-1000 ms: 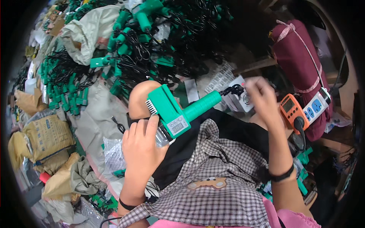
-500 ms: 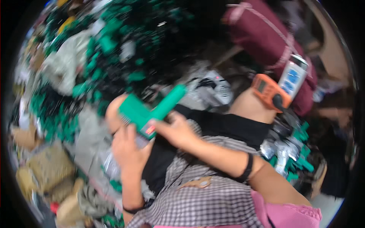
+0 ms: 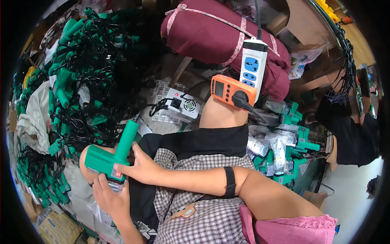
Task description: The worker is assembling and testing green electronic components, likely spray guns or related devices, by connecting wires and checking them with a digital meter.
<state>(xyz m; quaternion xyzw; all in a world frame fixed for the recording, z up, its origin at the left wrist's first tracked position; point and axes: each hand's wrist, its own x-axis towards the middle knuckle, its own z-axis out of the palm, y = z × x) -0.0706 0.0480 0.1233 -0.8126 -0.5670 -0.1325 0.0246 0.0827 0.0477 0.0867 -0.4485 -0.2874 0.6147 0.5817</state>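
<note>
A green handheld electric tool (image 3: 99, 159) with a round handle and a small lit red display lies across my knee at the lower left. My left hand (image 3: 111, 199) is closed around its lower end, where a shiny clear or metallic part shows below the fingers. My right hand (image 3: 142, 166) grips the tool by the base of the handle. Its thumb presses on the body beside the display. The fingers behind the handle are partly hidden.
Green tools with black cables (image 3: 65, 87) are heaped at left. A power strip (image 3: 252, 65) and orange meter (image 3: 227, 90) with a plug rest by my other knee. A white fan-vented box (image 3: 182, 105) sits ahead. Plastic-wrapped green tools (image 3: 280, 150) lie at right, below a maroon bundle (image 3: 207, 32).
The view has swung to the right and steadied, so the surroundings sit farther left in it. Both hands keep hold of the green tool, its handle now more upright.
</note>
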